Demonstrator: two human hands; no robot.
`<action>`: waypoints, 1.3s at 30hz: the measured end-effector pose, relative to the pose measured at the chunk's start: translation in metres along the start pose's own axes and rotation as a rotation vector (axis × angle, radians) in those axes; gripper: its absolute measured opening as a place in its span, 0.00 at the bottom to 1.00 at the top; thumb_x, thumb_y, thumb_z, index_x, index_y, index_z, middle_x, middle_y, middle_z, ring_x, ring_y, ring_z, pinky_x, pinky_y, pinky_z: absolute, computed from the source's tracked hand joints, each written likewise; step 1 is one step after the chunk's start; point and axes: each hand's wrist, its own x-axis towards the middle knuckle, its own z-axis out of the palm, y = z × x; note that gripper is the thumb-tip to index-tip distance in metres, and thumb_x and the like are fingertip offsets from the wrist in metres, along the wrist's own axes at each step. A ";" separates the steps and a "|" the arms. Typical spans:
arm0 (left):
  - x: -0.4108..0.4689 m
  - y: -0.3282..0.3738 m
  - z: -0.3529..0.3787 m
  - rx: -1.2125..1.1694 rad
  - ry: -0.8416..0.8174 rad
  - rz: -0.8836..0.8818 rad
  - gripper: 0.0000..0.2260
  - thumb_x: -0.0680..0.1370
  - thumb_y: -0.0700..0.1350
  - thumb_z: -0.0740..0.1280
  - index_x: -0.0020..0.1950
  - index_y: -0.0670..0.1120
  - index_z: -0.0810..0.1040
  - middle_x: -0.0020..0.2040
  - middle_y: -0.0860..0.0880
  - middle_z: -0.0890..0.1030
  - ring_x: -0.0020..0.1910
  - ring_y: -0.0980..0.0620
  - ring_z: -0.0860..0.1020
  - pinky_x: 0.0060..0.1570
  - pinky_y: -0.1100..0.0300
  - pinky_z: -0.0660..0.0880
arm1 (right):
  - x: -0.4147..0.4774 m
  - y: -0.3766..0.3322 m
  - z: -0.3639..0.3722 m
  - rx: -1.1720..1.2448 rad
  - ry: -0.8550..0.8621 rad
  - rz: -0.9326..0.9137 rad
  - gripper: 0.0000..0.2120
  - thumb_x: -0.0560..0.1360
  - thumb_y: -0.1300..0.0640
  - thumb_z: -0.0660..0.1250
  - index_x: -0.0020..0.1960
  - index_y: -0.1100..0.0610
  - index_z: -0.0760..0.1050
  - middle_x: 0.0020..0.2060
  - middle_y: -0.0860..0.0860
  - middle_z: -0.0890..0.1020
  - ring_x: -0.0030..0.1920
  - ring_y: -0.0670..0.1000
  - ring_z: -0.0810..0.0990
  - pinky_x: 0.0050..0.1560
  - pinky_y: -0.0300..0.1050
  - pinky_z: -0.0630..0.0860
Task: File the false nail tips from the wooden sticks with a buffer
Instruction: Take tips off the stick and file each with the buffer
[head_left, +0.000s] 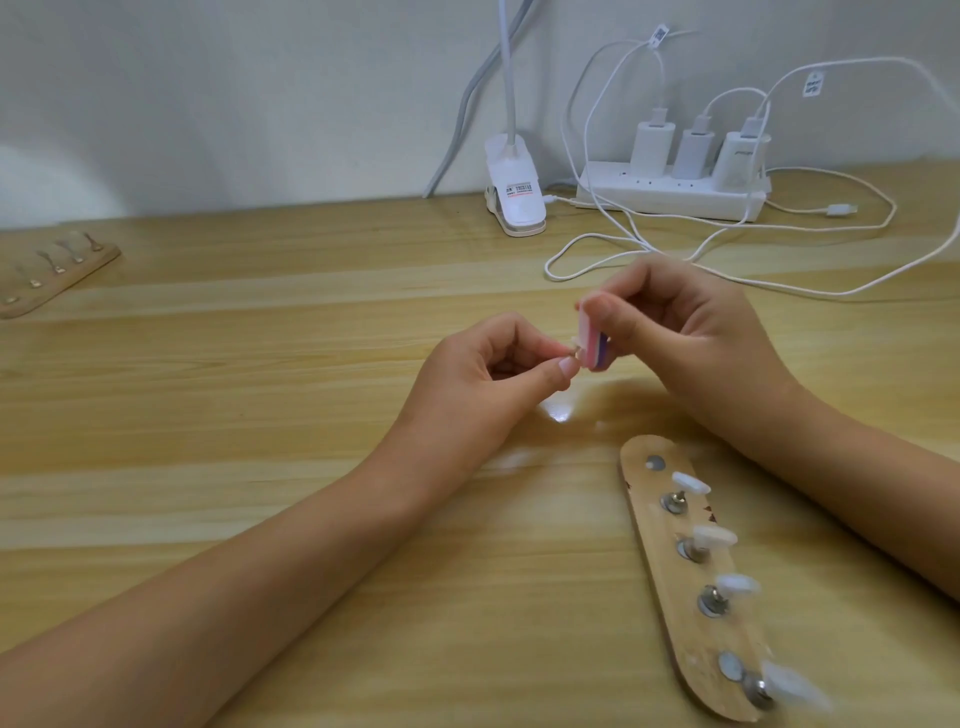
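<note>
My left hand (485, 371) pinches a small false nail tip (731, 343) on its holder between thumb and fingers, above the middle of the table. My right hand (685, 325) grips a pink, white and purple buffer block (748, 340), held upright with its face against the tip. A wooden stick (691, 582) lies at the lower right, carrying several white nail tips (714, 538) on metal posts; its top disc stands bare. A second wooden stick (54, 273) with several small posts lies at the far left.
A white clip lamp (514, 189) stands at the back centre. To its right sits a white power strip (675, 195) with three chargers, and white cables (779, 260) loop over the wooden table (260, 364) behind my right hand.
</note>
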 end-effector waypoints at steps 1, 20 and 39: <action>0.000 0.000 0.000 0.001 0.000 -0.001 0.04 0.74 0.40 0.73 0.41 0.47 0.81 0.37 0.51 0.84 0.40 0.57 0.80 0.46 0.64 0.75 | 0.000 0.000 0.000 0.002 -0.005 0.006 0.11 0.76 0.53 0.69 0.45 0.61 0.76 0.35 0.53 0.82 0.36 0.50 0.81 0.41 0.46 0.80; -0.002 0.008 0.000 -0.062 0.058 -0.021 0.03 0.76 0.43 0.71 0.49 0.45 0.83 0.37 0.54 0.83 0.40 0.61 0.79 0.44 0.69 0.74 | -0.006 -0.004 0.006 -0.039 -0.080 -0.096 0.10 0.76 0.58 0.71 0.56 0.59 0.78 0.53 0.59 0.79 0.57 0.51 0.80 0.61 0.41 0.75; 0.000 0.005 0.001 -0.097 -0.008 0.012 0.06 0.81 0.41 0.64 0.51 0.44 0.81 0.35 0.53 0.83 0.37 0.60 0.78 0.41 0.70 0.73 | -0.005 -0.005 0.004 -0.270 -0.027 -0.128 0.17 0.77 0.54 0.68 0.65 0.54 0.76 0.59 0.52 0.80 0.62 0.50 0.78 0.66 0.54 0.73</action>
